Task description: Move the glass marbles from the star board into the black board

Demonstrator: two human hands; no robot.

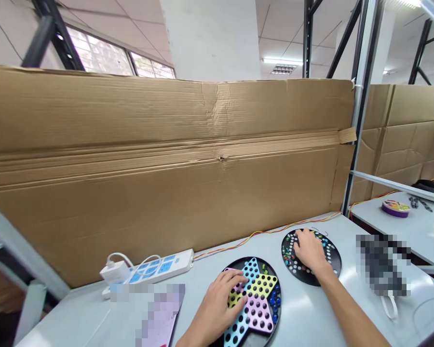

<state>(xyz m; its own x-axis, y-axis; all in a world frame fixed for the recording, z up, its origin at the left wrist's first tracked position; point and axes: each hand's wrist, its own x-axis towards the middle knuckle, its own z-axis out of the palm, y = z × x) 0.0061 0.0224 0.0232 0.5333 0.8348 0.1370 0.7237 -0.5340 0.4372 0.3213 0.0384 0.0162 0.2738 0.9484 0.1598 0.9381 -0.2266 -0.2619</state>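
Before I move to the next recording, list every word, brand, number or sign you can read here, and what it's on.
No text is readable.
Power strip: any print on its blue patches is too small.
Round purple container: its coloured top is too small and blurred.
Purple item and dark item: pixelated, nothing legible.
Star board and black round board: no lettering I can make out.

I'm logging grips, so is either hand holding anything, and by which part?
The left hand is spread over the star board, nothing visibly held. The right hand is over the black tray; its fingertips are mostly hidden, so I can't tell.
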